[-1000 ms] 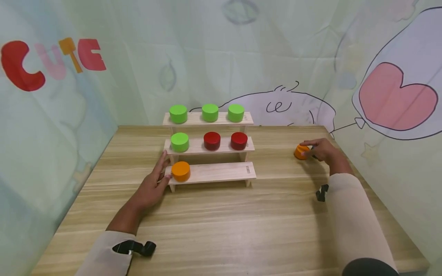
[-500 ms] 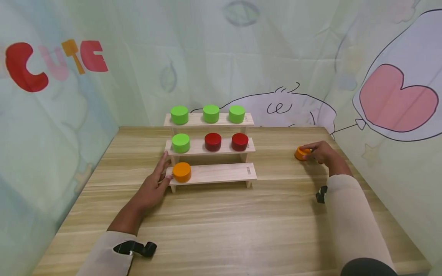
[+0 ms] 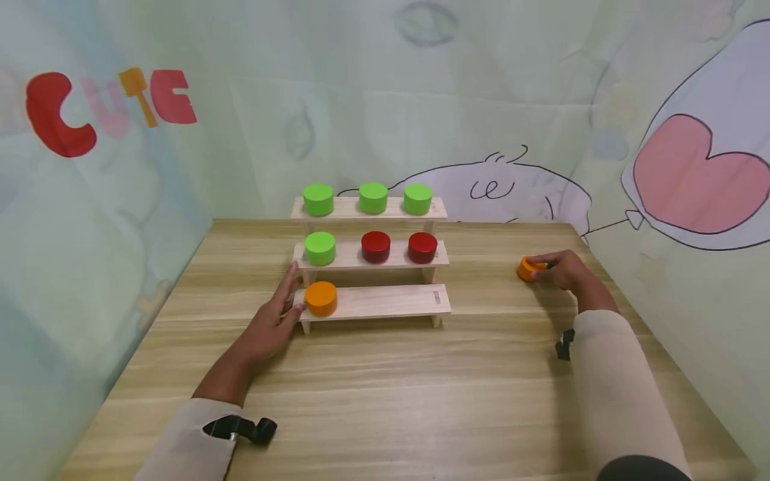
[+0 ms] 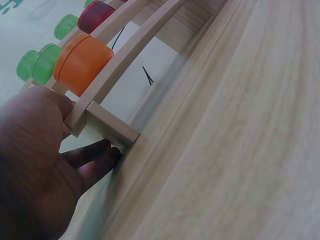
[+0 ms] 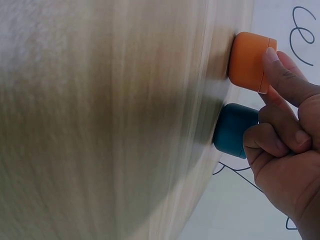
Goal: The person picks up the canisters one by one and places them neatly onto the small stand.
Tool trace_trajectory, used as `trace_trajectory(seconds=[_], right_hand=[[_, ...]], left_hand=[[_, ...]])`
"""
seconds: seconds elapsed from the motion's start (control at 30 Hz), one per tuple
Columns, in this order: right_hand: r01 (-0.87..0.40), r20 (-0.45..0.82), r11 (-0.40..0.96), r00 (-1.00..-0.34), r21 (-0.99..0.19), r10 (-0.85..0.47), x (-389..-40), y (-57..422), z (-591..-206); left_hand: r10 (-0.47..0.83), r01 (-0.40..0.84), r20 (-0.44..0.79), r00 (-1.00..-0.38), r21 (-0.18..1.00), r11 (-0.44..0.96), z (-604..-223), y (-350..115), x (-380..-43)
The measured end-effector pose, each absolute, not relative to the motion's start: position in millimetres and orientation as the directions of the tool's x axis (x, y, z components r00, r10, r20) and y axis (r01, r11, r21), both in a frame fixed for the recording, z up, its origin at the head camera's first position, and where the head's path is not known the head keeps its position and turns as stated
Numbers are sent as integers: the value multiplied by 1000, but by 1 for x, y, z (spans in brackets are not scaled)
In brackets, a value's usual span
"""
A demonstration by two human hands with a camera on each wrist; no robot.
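My right hand (image 3: 568, 270) pinches an orange round lidded container (image 5: 248, 61) by its top edge, at the table's right side. In the right wrist view the thumb lies on the lid's rim. The other fingers are curled beside a teal container (image 5: 234, 131); the hand hides it in the head view. My left hand (image 3: 269, 327) rests against the left end of a three-step wooden stand (image 3: 388, 302), with the thumb at the lowest shelf and fingertips at its leg. A second orange container (image 3: 321, 298) sits on that shelf's left end.
The middle shelf bears one green container (image 3: 320, 248) and two red ones, including this red container (image 3: 375, 247). Three green containers stand on the top shelf, one being the middle green container (image 3: 373, 198). A printed curtain (image 3: 252, 120) hangs behind the wooden table (image 3: 385, 394).
The right fingers have shifted slightly on the orange container, which appears less tilted than a second ago. The left hand stays against the stand. The head view has turned slightly left.
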State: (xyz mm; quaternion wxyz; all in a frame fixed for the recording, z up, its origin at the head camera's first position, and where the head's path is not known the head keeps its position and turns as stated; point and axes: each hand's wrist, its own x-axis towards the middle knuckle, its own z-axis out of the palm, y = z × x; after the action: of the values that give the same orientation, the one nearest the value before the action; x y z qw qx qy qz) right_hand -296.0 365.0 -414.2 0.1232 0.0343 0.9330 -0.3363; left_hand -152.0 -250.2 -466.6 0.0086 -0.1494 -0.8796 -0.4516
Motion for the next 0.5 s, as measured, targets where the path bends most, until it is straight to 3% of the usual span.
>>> trace_trajectory(seconds=[0.5], right_hand=[[120,-213,755,-977,-645,-27,-293,364,-417]], left_hand=[[246,248,128,-961,794,555,-465,-248,-152]])
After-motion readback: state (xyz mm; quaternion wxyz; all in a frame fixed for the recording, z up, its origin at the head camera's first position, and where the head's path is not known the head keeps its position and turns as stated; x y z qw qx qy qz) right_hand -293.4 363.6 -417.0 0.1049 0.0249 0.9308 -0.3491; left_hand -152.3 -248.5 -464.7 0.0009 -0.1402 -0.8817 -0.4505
